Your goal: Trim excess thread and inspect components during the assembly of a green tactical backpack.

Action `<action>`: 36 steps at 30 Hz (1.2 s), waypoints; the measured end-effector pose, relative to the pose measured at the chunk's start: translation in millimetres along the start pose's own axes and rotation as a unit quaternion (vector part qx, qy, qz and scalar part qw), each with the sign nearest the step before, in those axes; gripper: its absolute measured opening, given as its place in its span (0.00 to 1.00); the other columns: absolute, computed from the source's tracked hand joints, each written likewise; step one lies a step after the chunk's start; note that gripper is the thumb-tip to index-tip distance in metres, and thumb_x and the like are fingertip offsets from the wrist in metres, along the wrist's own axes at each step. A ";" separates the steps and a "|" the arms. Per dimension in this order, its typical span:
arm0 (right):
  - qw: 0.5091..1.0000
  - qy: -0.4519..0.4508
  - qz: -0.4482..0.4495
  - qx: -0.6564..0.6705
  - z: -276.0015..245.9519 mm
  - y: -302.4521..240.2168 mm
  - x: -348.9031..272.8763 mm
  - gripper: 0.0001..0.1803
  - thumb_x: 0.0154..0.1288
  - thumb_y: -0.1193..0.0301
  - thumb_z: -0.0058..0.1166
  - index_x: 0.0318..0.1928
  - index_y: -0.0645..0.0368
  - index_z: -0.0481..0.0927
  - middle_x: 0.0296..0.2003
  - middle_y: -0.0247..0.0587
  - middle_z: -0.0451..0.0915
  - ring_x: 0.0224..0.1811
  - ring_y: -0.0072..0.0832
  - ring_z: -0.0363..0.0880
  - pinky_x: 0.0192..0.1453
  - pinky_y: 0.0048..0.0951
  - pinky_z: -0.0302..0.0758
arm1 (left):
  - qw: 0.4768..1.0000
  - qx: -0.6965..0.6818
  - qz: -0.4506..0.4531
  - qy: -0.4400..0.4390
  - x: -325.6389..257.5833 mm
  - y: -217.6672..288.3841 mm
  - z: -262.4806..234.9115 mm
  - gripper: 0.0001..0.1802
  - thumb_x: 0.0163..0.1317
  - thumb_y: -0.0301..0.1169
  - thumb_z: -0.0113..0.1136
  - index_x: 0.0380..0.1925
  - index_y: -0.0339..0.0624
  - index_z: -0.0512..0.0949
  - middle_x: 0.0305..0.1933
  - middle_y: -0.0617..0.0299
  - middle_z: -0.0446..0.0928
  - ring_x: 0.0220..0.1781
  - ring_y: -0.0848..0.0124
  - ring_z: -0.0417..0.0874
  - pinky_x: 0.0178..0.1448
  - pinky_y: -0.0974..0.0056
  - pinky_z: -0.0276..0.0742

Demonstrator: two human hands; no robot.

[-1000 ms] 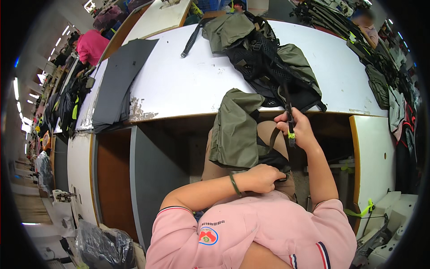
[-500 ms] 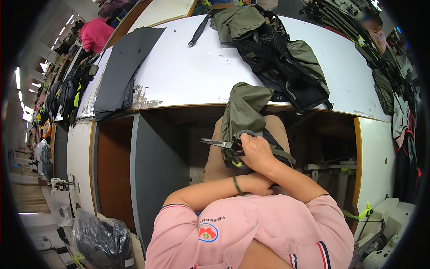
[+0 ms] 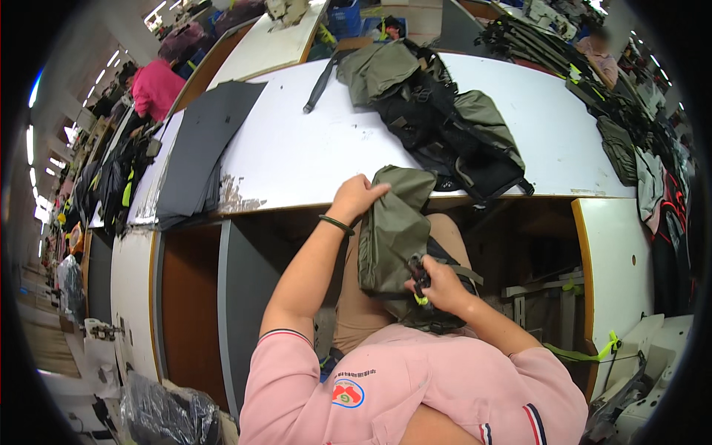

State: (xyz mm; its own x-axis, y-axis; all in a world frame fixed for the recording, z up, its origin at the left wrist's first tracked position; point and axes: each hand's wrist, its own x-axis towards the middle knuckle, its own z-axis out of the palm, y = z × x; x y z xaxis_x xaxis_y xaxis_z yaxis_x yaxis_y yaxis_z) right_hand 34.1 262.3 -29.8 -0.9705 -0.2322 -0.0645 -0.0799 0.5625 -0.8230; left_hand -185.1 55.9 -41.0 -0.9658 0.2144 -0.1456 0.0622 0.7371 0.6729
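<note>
An olive-green fabric bag [image 3: 394,241] with black parts lies across my lap, its top leaning on the table's front edge. My left hand [image 3: 356,199] is at its upper left edge, fingers bent and thumb stretched over the cloth; the fingertips are partly hidden. My right hand [image 3: 445,289] is closed round the dark handles of a pair of scissors [image 3: 417,268], low over the bag. Under that hand shows a bit of yellow-green cord or tape [image 3: 421,300]. A black and olive backpack [image 3: 437,119] with mesh and straps lies on the table beyond.
The white table [image 3: 297,148] has a chipped front edge. Dark grey flat sheets [image 3: 200,148] are stacked at its left. Below are a grey partition [image 3: 256,297] and a white side panel [image 3: 615,282]. Piled straps and bags [image 3: 615,148] hang at right. A person in pink [image 3: 156,89] works far left.
My left arm has swung from across my body up to the bag's top left. The scissors, earlier pointing left, have turned within my right hand, which moved lower right. The bag is spread out more.
</note>
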 end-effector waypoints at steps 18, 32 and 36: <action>0.943 0.098 -0.132 0.289 -87.6 -62.7 -2.2 0.14 0.59 0.72 0.71 0.34 0.61 0.76 0.29 0.32 0.79 0.29 0.17 0.73 0.35 0.22 0.71 | 0.700 -0.380 0.284 0.533 -257.4 139.4 -149.7 0.30 0.70 0.28 0.54 0.70 0.31 0.63 0.73 0.48 0.63 0.69 0.63 0.71 0.71 0.53 0.70; 0.921 0.096 -0.149 0.347 -114.5 -66.6 -14.8 0.16 0.57 0.82 0.68 0.39 0.58 0.73 0.35 0.37 0.80 0.39 0.20 0.78 0.45 0.24 0.75 | 0.806 -0.299 0.377 0.346 -220.6 130.0 -104.4 0.20 0.61 0.17 0.68 0.53 0.31 0.76 0.46 0.55 0.83 0.44 0.75 0.83 0.52 0.72 0.78; 0.889 0.261 -0.308 0.214 -147.5 -79.6 -1.5 0.16 0.58 0.85 0.64 0.40 0.58 0.71 0.37 0.41 0.79 0.37 0.23 0.78 0.43 0.25 0.76 | 0.794 -0.184 0.424 0.394 -231.3 141.9 -129.3 0.15 0.57 0.17 0.72 0.44 0.31 0.80 0.41 0.55 0.85 0.41 0.73 0.86 0.48 0.71 0.82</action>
State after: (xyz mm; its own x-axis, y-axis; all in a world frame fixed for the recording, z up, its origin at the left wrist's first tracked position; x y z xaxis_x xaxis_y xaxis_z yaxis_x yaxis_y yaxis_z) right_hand 8.3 334.9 119.1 -0.7547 0.0709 0.6523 -0.6479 0.0765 -0.7579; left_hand 14.7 28.1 181.9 -0.4815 -0.0409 0.8755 0.8374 0.2734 0.4733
